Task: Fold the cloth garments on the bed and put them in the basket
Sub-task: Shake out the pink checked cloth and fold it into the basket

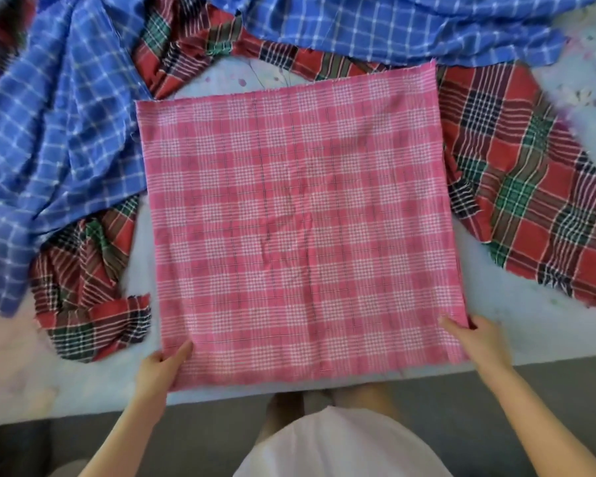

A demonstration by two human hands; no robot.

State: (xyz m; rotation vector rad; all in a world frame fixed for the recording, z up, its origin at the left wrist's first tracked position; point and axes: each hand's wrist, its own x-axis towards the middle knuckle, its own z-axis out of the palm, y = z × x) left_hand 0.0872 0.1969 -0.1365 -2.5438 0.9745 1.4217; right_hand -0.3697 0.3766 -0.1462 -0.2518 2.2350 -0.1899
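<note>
From the head camera, a pink plaid cloth (pixel 300 232) lay spread flat on the pale bed (pixel 516 325), roughly square, slightly longer running away from the person, its near edge along the bed's front edge. The left hand (pixel 164 368) pinched the near-left corner, thumb on top and fingers tucked under the fabric. The right hand (pixel 475 339) gripped the right edge just above the near-right corner, thumb on the cloth, the other fingers hidden. Both hands were equally close, and the cloth stretched straight ahead of them, so a fold would likely carry the near edge toward the far one. Counted: one pink cloth, crumpled blue check fabric (pixel 55 132) in at least two masses, and red tartan fabric (pixel 530 187) in several patches, piece count unclear. No basket showed.
</note>
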